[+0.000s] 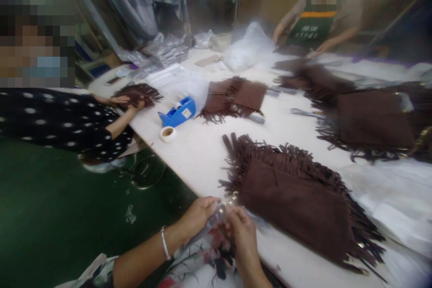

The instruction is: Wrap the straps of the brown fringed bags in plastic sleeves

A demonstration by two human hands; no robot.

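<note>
At the table's near edge, my left hand (200, 216) is closed, pinching a piece of clear plastic (214, 220) with small shiny metal hardware (222, 208) in or against it. My right hand (242, 229) pinches the same piece from the other side, its fingertips close to those of the left. Blur hides the exact kind of hardware. Just beyond my hands, a dark brown fringed bag (293, 207) lies flat on the white table (199, 157). A gold-coloured ring (234, 196) shows at the bag's near left corner.
A blue tape dispenser (178, 112) and a tape roll (168, 133) sit near the left edge. More fringed bags (249, 96) (374, 117) lie farther off. Clear plastic bags (249, 47) are heaped behind. One co-worker handles a brown fringed piece (138, 94); another stands across the table.
</note>
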